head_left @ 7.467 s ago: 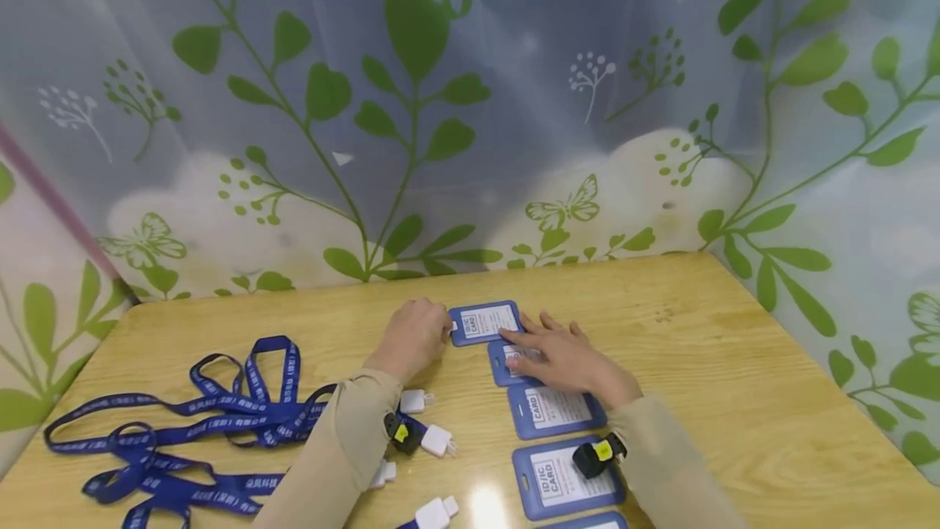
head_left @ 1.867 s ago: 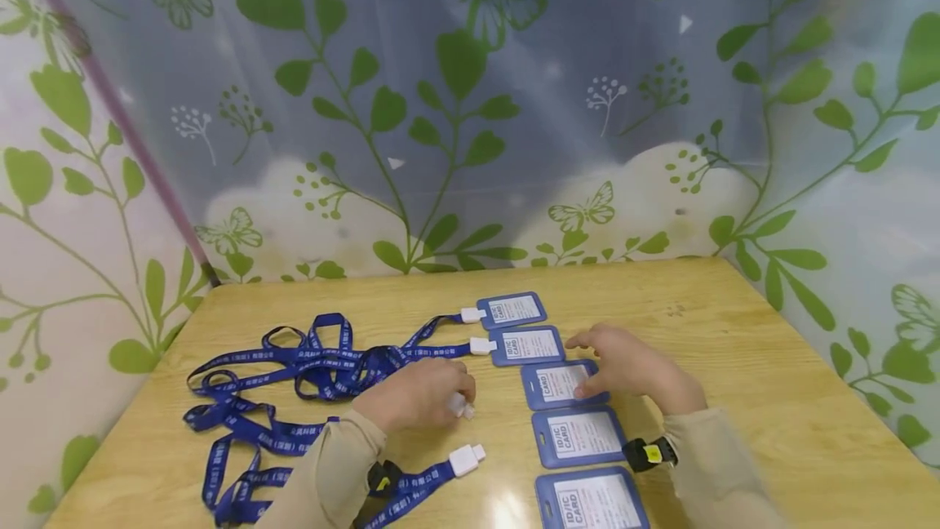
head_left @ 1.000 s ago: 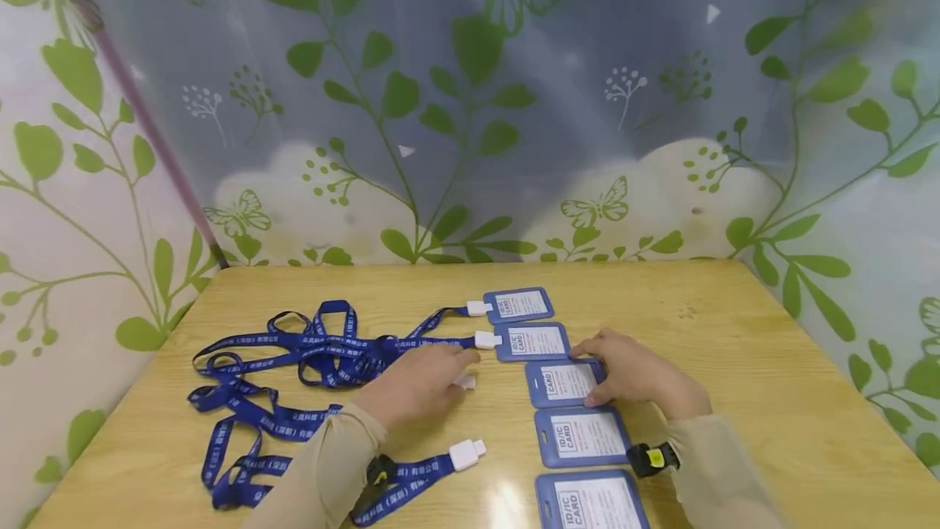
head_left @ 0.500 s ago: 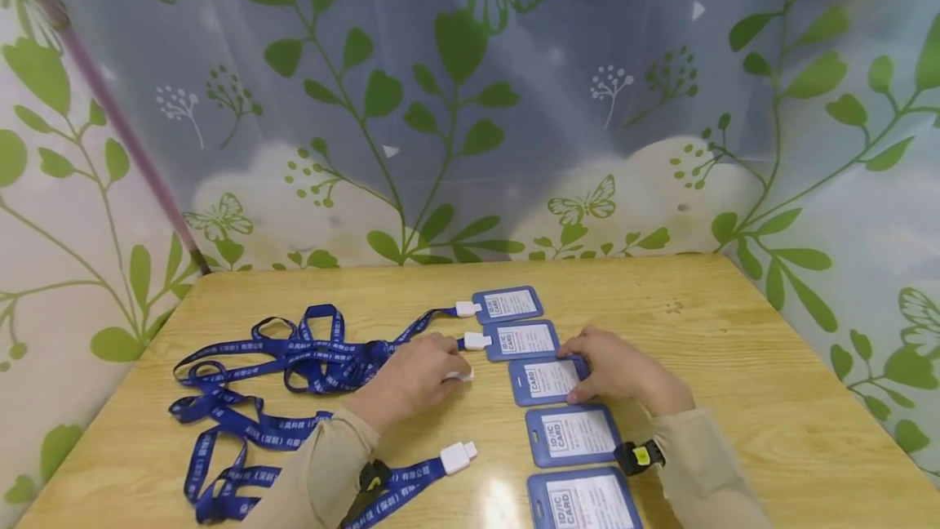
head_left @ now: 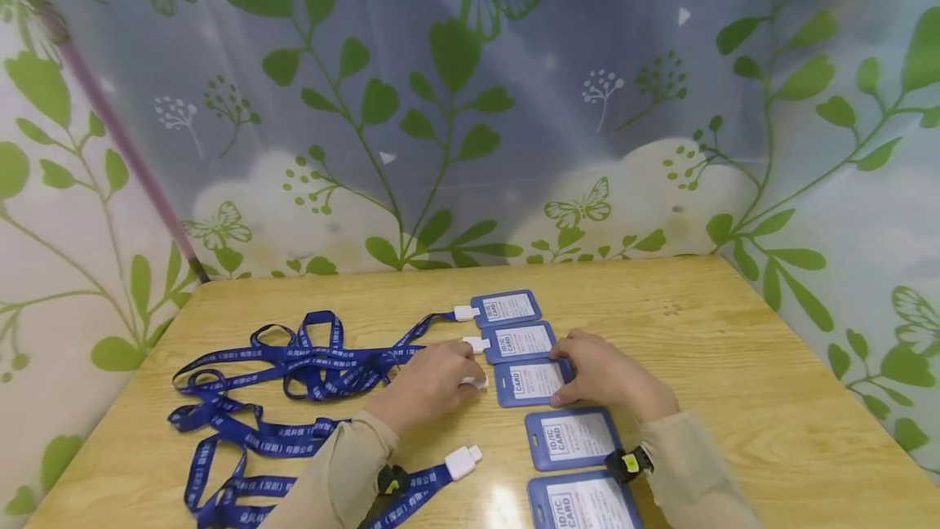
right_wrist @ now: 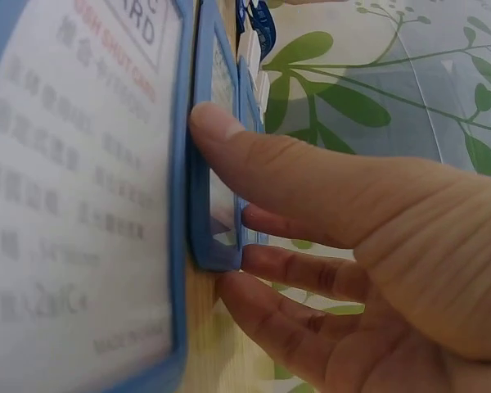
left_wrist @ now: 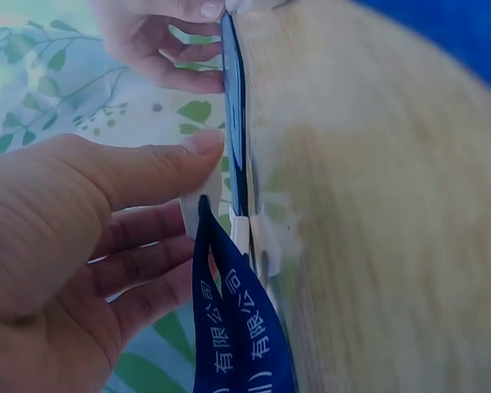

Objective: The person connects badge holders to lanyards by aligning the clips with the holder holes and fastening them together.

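My left hand [head_left: 433, 378] pinches the white plastic clip [left_wrist: 195, 201] at the end of a blue printed lanyard [left_wrist: 244, 327]. In the head view most of that clip is hidden by the fingers. Facing it, my right hand [head_left: 605, 378] grips the right end of a blue ID card holder [head_left: 525, 383], third from the back, with thumb and fingers at its edges. The holder lies flat, its slot towards the left hand; a small gap parts slot and clip. Behind it, two card holders [head_left: 507, 308] have white lanyard clips [head_left: 466, 313] at their slots.
Two more card holders [head_left: 573, 437] lie nearer on the wooden table [head_left: 734, 398], without clips at their slots. Tangled blue lanyards [head_left: 316, 357] cover the left side. A loose white clip [head_left: 462, 462] lies at front centre. Patterned cloth [head_left: 455, 104] hangs behind the table.
Some seconds ago the second holder had no clip; now a lanyard is at its slot. Lately the right hand has slid the third holder left, closer to the clip in the left hand.
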A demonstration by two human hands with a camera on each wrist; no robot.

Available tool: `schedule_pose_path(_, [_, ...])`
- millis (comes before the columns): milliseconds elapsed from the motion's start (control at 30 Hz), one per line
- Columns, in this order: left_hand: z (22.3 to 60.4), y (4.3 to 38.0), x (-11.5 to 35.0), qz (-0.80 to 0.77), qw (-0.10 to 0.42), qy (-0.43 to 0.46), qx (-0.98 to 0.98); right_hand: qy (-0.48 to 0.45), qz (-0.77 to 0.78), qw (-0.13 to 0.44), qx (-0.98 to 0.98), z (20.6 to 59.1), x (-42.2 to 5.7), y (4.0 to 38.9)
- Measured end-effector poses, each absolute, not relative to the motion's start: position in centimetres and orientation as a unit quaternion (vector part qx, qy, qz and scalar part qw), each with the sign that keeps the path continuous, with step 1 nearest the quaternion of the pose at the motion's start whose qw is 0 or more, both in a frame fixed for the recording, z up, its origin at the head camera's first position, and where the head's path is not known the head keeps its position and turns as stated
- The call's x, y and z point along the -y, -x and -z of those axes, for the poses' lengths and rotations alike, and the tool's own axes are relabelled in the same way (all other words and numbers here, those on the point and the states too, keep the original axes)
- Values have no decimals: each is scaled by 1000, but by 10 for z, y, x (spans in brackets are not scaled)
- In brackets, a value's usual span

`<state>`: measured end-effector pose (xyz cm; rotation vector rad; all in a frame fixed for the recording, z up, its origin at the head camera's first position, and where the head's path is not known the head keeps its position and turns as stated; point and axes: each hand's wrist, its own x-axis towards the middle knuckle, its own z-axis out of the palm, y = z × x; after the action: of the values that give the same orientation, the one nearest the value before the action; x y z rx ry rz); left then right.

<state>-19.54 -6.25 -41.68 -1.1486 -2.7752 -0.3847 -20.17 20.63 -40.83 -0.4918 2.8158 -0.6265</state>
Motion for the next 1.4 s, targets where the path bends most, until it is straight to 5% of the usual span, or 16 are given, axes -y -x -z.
schedule_pose_path(633, [414, 203, 63, 117, -39, 375, 919, 153, 216, 103, -959, 410, -199, 203])
schedule_pose_path(967, [422, 203, 64, 125, 17, 405, 906, 159, 200, 99, -962, 409, -194, 203])
schedule_pose_path(1400, [424, 201, 56, 129, 16, 383, 915, 163, 166, 72, -970, 410, -182, 198])
